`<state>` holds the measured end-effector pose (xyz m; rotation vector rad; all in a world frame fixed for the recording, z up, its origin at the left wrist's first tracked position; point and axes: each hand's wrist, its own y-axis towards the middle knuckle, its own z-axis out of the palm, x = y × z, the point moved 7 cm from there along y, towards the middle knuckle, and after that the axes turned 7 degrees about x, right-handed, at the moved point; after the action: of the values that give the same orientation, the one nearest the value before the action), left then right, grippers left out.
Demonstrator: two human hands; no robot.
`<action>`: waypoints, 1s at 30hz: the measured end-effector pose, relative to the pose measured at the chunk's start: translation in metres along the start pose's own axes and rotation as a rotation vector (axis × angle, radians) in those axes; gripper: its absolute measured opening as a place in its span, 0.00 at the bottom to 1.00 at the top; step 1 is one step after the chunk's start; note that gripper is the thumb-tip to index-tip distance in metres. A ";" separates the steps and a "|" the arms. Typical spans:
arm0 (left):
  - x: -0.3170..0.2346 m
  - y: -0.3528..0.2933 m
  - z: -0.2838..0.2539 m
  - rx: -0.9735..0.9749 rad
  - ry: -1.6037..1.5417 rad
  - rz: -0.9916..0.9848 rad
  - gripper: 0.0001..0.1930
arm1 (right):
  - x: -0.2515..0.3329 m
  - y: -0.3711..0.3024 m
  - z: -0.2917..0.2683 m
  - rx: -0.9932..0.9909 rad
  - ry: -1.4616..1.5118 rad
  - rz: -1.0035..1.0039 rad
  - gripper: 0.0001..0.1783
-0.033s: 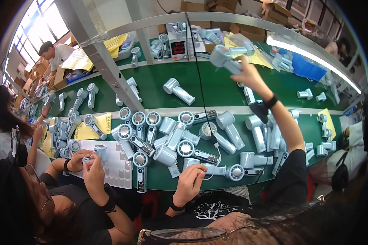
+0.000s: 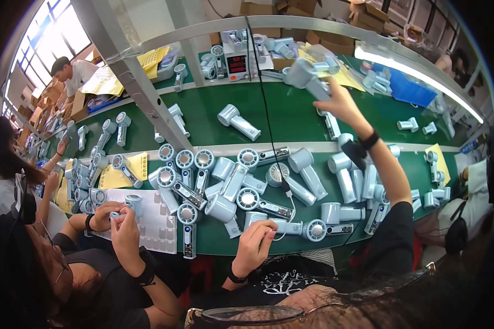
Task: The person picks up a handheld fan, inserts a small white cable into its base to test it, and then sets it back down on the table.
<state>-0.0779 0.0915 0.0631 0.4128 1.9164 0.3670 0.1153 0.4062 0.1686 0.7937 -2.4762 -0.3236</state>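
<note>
Hands are well apart: the right hand (image 2: pixel 339 103) is raised far over the green desk (image 2: pixel 291 118) and is closed around the handle of a pale blue handheld fan (image 2: pixel 307 75), held up near the back shelf. The left hand (image 2: pixel 256 244) is curled loosely at the desk's near edge, beside a thin cable (image 2: pixel 284 219), among many similar fans lying flat.

A factory assembly line: a long green-topped workbench (image 2: pixel 291 118) strewn with dozens of identical pale-blue handheld fans (image 2: pixel 239 122), seated co-workers at nine o'clock, stacked brown cardboard boxes (image 2: pixel 258 7) at twelve.
</note>
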 end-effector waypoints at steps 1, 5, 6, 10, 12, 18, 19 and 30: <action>-0.003 -0.003 0.004 0.007 -0.006 0.002 0.05 | -0.002 -0.019 -0.007 0.120 0.215 0.130 0.32; -0.011 -0.007 0.025 0.051 -0.140 -0.035 0.07 | 0.016 -0.111 -0.033 0.105 0.840 0.261 0.26; -0.011 -0.005 0.032 0.057 -0.175 -0.023 0.07 | 0.022 -0.135 -0.036 0.091 0.828 0.277 0.26; -0.032 -0.009 0.057 0.076 -0.243 -0.009 0.08 | 0.052 -0.205 -0.033 -0.013 1.110 0.271 0.26; -0.037 -0.009 0.075 0.128 -0.285 -0.008 0.08 | 0.056 -0.233 -0.017 0.021 1.198 0.260 0.26; -0.058 -0.009 0.130 0.318 -0.413 -0.050 0.08 | 0.069 -0.270 0.012 -0.059 1.836 0.242 0.26; -0.056 -0.010 0.138 0.328 -0.434 -0.063 0.08 | 0.070 -0.274 0.015 -0.059 1.842 0.248 0.26; -0.036 0.004 0.149 0.058 -0.238 -0.084 0.04 | 0.064 -0.277 0.057 -0.250 1.916 0.282 0.26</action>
<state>0.0739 0.0875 0.0405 0.3947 1.7081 0.1980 0.1713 0.1498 0.0444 0.2548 -0.6636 0.2149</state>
